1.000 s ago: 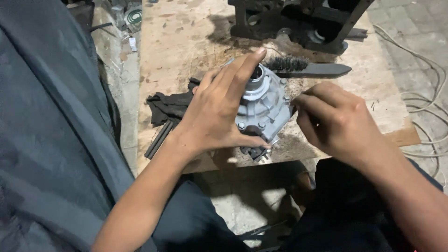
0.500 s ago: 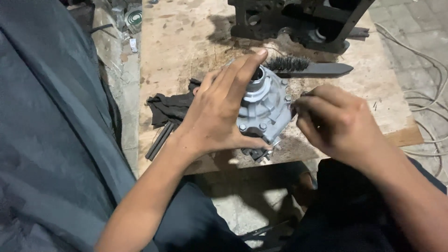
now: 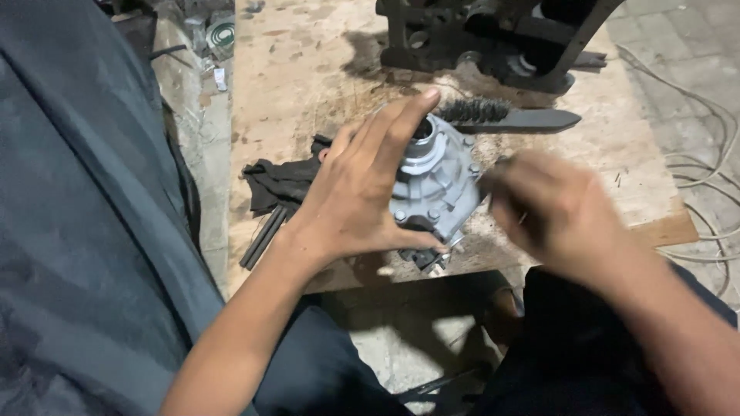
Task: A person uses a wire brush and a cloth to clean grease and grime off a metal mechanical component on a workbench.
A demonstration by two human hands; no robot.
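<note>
Grey metal housing (image 3: 435, 189) held on a stained wooden board (image 3: 308, 69).

Head view: left hand (image 3: 358, 196) lies spread across the housing, fingers straight; right hand (image 3: 551, 212) is blurred at its right edge, grip unclear. A wire brush (image 3: 509, 117) lies behind, black rag (image 3: 281, 181) left, dark machine frame (image 3: 493, 38) beyond, pale cable (image 3: 705, 166) on concrete floor.
</note>
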